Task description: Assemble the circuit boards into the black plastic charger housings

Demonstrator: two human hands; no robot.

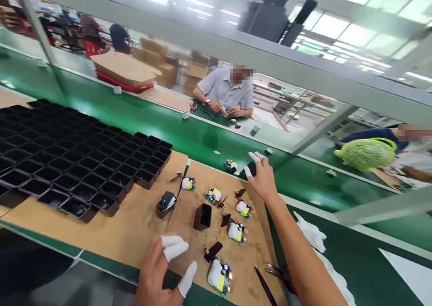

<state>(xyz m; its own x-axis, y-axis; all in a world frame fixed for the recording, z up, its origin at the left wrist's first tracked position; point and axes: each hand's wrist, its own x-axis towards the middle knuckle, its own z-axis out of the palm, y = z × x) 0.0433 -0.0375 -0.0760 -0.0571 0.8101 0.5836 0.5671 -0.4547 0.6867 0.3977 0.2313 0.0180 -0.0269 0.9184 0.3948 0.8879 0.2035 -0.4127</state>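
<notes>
White finger cots cover fingertips on both my hands. My left hand [164,270] is over the near edge of the cardboard, thumb and fingers apart, holding nothing. My right hand [263,177] reaches to the green conveyor, its thumb and fingers closed around a small black plastic piece [252,167], mostly hidden. Beside it on the belt lies a circuit board [231,165]. Several more boards with white lumps and yellow parts, such as a near circuit board [220,276], rest on the cardboard with black pieces attached. An open black case [203,217] stands among them; a filled black case [166,204] is to its left.
Rows of black cases [77,157] cover the left side. Tweezers [264,283] and red-handled pliers [280,272] lie near my right forearm, beside crumpled white gloves [310,231]. Across the green belt [209,137] a co-worker [226,92] sits; a green fan [367,154] is at right.
</notes>
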